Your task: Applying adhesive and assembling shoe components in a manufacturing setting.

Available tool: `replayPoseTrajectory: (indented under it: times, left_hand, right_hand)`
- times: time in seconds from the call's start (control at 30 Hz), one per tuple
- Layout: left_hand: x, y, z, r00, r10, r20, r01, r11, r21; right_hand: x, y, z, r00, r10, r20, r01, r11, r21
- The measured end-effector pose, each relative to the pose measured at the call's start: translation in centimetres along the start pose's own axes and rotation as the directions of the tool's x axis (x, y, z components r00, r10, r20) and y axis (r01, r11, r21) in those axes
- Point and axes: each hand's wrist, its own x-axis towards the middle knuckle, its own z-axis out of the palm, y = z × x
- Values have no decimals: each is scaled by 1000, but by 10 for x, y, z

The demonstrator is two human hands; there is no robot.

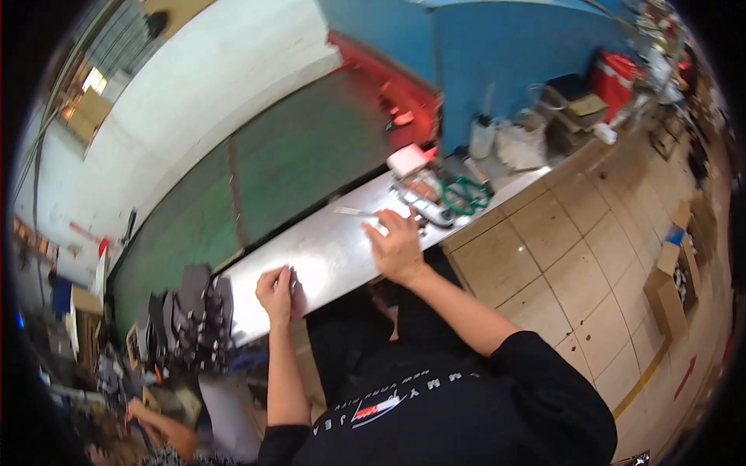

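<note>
A long, shiny grey metal tabletop [326, 252] runs slantwise in front of the person, with a green conveyor belt [295, 163] behind it and beige floor tiles [575, 256] to the right. A heap of dark grey shoe pieces [194, 311] sits at the tabletop's left end. The right hand [398, 247] lies flat on the metal, fingers spread, touching a small white strip [379, 225]. The left hand [276, 293] is curled, fingers closed on a small dark grey piece [294, 286] resting on the tabletop.
</note>
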Motion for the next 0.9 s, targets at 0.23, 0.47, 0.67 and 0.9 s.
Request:
replayPoseTrajectory:
  times: [0.23, 0.47, 0.67, 0.9]
  left_hand:
    - [6, 12, 3, 999, -10, -32, 13, 995, 98]
    - [2, 13, 1, 996, -42, -74, 48, 996, 81]
    - [-2, 9, -2, 997, -51, -65, 55, 997, 58]
    - [2, 15, 3, 997, -46, -61, 50, 997, 54]
  right_hand:
    - [9, -2, 0, 1000, -18, -9, 18, 1000, -5]
    - [6, -5, 0, 1000, -21, 6, 20, 999, 36]
    - [5, -8, -1, 1000, -4, 7, 4, 1000, 25]
    - [7, -4, -2, 999, -22, 27, 21, 999, 38]
